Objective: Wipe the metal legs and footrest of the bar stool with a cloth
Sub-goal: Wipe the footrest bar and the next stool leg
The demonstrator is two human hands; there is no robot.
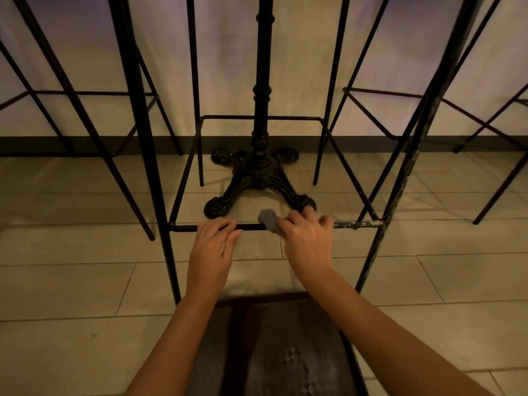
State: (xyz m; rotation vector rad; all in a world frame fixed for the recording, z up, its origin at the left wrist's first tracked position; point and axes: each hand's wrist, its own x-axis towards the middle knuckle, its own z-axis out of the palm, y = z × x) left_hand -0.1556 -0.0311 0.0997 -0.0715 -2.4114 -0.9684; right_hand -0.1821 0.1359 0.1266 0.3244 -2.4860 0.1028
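The bar stool stands right before me, its thin black metal legs (168, 252) rising on both sides. Its square footrest has a near bar (251, 226) running left to right at knee height. My right hand (307, 238) presses a small grey cloth (270, 220) onto the middle of that bar. My left hand (213, 247) rests on the same bar a little to the left, fingers curled over it. The bar's right end (357, 224) and the right front leg (377, 244) show worn, pale speckled patches.
An ornate black cast-iron table base (258, 178) stands on the tiled floor behind the footrest. More black stools (71, 92) flank both sides, another (400, 95) at right. A dark patterned surface (285, 352) lies beneath my arms. A pale wall with a dark skirting runs behind.
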